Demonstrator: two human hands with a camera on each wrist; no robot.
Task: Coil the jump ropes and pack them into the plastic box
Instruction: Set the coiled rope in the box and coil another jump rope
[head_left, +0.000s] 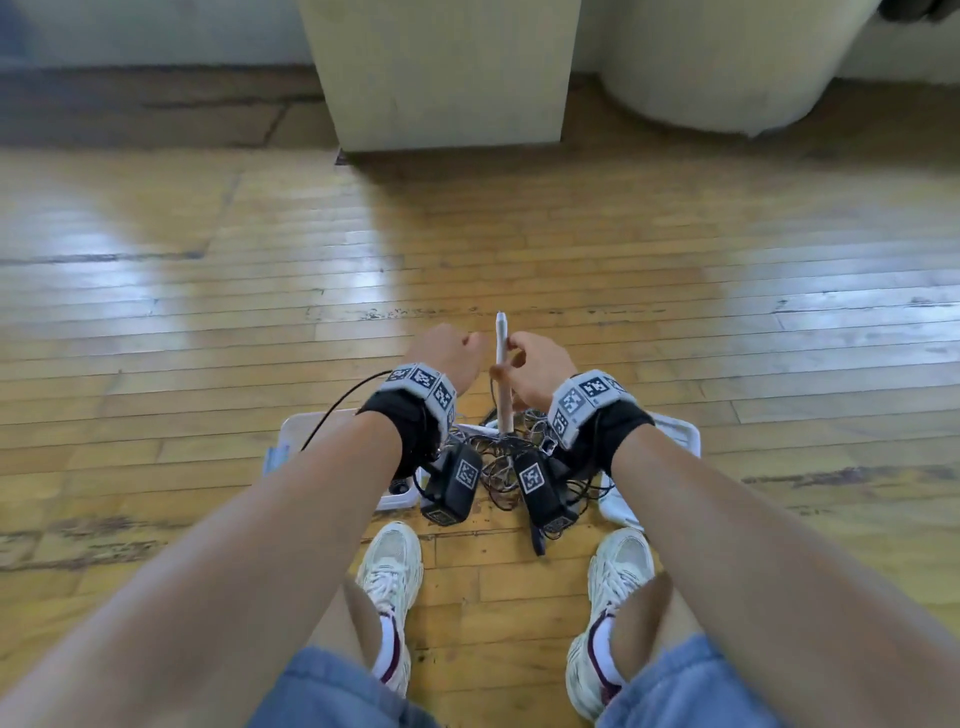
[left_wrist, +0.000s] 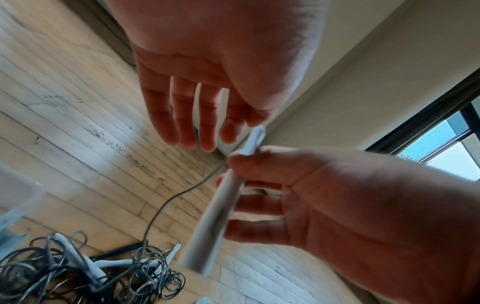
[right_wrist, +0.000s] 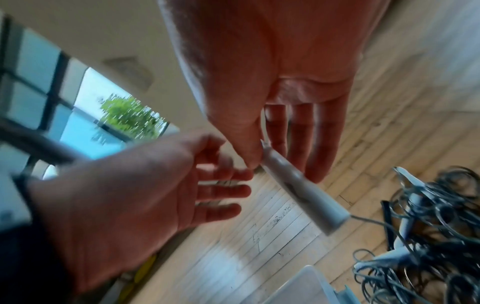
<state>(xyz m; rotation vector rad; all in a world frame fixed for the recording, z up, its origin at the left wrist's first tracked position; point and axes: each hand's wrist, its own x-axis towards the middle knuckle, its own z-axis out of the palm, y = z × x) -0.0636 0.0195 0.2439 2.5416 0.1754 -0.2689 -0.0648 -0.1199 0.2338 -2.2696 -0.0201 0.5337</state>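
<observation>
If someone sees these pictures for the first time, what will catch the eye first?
First, the pale jump rope handle held upright at the centre, pinched by the right hand, with the left hand open close beside it. Next, the dark tangle of ropes on the wooden floor below the hands, beside the clear plastic box.

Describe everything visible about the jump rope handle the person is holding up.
The handle is a slim, pale, smooth stick, plastic by its look, tapering to a narrow far tip. The right hand pinches it between thumb and fingers, held above the floor and nearly upright in the head view. A thin dark cord leaves its wider lower end toward the tangled ropes. The left hand is beside it, fingers open, not touching.
</observation>
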